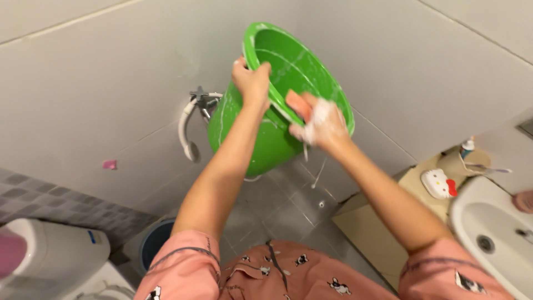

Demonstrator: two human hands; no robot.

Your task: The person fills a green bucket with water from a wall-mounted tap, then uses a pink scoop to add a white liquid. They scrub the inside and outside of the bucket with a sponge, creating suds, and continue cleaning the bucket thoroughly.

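Both hands are working on one green bucket [277, 133], which is being held up off the floor, tilted, mouth facing the camera; left hand [252, 80] is clamping the near rim, fingers curled over the edge; right hand [322, 125], covered in white suds, is gripping an orange sponge [298, 105] and pressing it against the rim; soap streaks are showing inside the bucket; wall tap [201, 99] is sitting just behind it; white sink [488, 222] is sitting at lower right; grey tile floor [277, 205] is lying below.
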